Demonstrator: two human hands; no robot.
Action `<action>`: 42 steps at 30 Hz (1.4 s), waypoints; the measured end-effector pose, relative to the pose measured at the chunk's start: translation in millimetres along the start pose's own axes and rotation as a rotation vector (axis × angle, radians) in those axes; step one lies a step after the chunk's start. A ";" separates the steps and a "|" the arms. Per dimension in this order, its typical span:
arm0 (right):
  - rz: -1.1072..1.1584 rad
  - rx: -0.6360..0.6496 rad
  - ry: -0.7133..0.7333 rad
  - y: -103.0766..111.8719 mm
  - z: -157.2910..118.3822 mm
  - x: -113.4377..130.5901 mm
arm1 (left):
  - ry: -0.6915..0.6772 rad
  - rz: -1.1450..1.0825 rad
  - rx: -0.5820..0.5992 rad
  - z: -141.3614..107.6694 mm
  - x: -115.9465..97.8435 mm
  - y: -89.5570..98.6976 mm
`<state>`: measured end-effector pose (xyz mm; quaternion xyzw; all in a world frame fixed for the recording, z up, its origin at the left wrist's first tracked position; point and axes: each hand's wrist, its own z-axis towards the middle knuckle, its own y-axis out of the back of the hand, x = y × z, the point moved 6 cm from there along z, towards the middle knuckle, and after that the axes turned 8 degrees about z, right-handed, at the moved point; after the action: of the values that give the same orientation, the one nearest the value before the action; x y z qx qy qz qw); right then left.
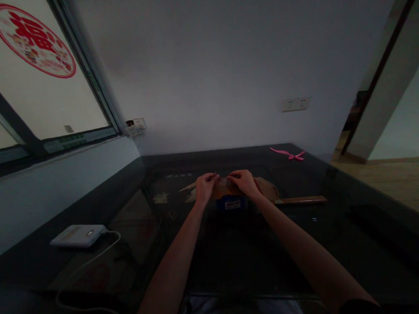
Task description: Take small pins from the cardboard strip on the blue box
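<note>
Near the middle of the dark tabletop (236,250), the left hand (204,187) and right hand (242,181) pinch a small, dim brownish packet (223,189) between them — uneven pulling could tear it, spilling contents over the blue box (231,203) beneath.

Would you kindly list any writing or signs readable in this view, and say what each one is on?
"福": large red character in the round red decal on the window.
Small print around it on the decal: too small to read.
White characters on the dark table: blurred, unreadable.
Red-and-white label on the blue box below the left hand and right hand: unreadable.
</note>
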<state>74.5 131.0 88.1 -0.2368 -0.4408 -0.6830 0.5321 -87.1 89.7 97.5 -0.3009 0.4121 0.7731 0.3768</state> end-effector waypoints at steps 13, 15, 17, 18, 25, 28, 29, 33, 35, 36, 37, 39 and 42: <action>0.094 -0.008 0.004 -0.4 -4.7 31.2 | -0.314 0.564 -0.014 -42.1 42.1 125.6; 0.168 0.034 0.031 -11.8 -13.7 52.2 | -0.336 0.731 0.065 -60.3 64.9 149.0; 0.248 0.167 0.074 -37.1 -26.9 75.3 | -0.341 0.852 0.160 -75.9 82.5 161.4; 0.257 0.251 0.102 -53.9 -34.5 85.9 | -0.347 0.895 0.210 -81.9 88.2 163.2; -0.274 0.592 0.424 -174.2 -63.5 101.2 | -0.378 0.935 0.412 -90.3 103.9 147.1; -0.341 0.631 0.449 -200.9 -61.9 89.1 | -0.341 0.900 0.424 -91.1 114.9 148.2; -0.365 0.643 0.462 -207.0 -62.3 86.0 | -0.323 0.875 0.428 -91.9 118.1 149.4; -0.447 0.700 0.535 -223.7 -69.8 79.6 | -0.207 0.755 0.409 -93.1 124.2 157.2; -0.478 0.723 0.568 -228.7 -74.0 77.9 | -0.145 0.718 0.369 -93.0 123.1 163.4; -0.491 0.730 0.580 -230.3 -75.6 77.0 | -0.123 0.704 0.347 -93.7 121.7 166.7; -0.501 0.734 0.589 -231.6 -76.7 76.1 | -0.107 0.694 0.324 -95.0 120.4 170.3; -0.516 0.735 0.602 -233.2 -77.8 74.3 | -0.070 0.689 0.271 -99.5 119.5 177.9; -0.525 0.725 0.612 -235.8 -77.8 72.4 | 0.012 0.699 0.211 -109.2 125.7 186.1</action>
<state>-158.1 37.8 24.1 0.2898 -0.5176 -0.6347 0.4952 -292.0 -32.7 24.1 -0.1059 0.5698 0.8066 0.1161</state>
